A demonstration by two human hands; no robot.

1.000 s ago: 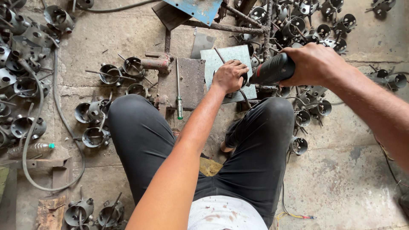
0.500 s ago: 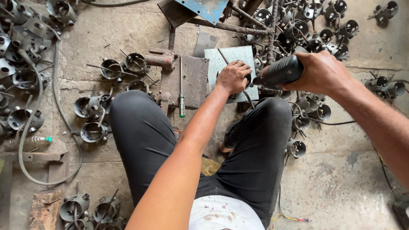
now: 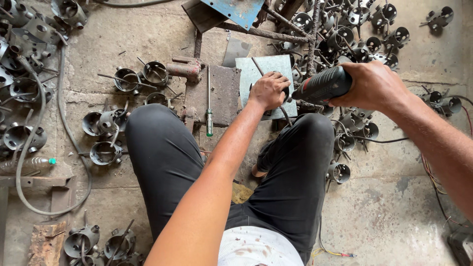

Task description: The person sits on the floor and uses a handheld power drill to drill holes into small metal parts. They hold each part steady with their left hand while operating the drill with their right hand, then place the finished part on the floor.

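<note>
- The person sits on the concrete floor with both knees raised; the work lies between and just beyond the knees
- Right hand: fingers wrapped fully around the body of a dark handheld power tool, holding it firmly
- Long axis of the power tool: runs from the right hand toward the left hand, slightly downward; its working end is hidden behind the left hand, so the contact point cannot be told
- Left hand: fingers curled down and pressed on a small part that rests on the grey metal plate; the part is almost wholly covered, so its shape cannot be told
- The grey metal plate lies flat on the floor just ahead of the right knee, with a darker rusty plate touching its left edge
- Key relation: the held part lies directly at the nose of the power tool; the left hand is on it, the right hand stands one tool-length off to the right
- A green-handled screwdriver lies on the rusty plate, shaft pointing away from the person, apart from both hands
- Round metal housings lie scattered on the floor on both sides; a grey hose loops along the left side
</note>
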